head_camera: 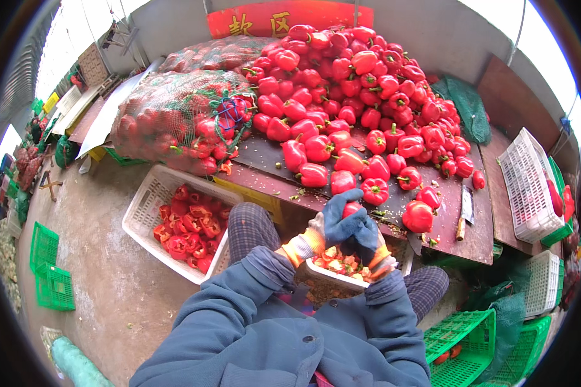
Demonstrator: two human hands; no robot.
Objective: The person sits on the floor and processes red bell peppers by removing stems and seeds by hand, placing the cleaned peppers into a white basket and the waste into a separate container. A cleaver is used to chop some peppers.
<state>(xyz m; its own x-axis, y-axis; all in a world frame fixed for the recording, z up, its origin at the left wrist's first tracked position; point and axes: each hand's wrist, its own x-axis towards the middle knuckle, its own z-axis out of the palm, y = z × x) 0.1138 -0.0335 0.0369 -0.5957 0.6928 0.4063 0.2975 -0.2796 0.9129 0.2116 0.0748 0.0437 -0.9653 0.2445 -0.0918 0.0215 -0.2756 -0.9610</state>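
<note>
A red bell pepper (352, 209) sits between my gloved hands, just off the near edge of the table. My left hand (340, 221), in a dark blue coated glove, curls round its left and far side. Against its near right side lies my right hand (364, 238), gloved alike; its fingertips and anything else in its grasp are hidden. Directly below is a white tub (339, 280) of red and pale pepper scraps. Whole red bell peppers (343, 182) lie just beyond my hands, at the front of a large heap (339, 92).
A white crate (140, 213) of cut peppers stands left of my knee. Stuffed mesh sacks (174, 121) lie behind it. A cleaver (466, 205) rests on the table (445, 242) at right. Green crates (465, 334) sit low right; others (53, 285) stand on the left floor.
</note>
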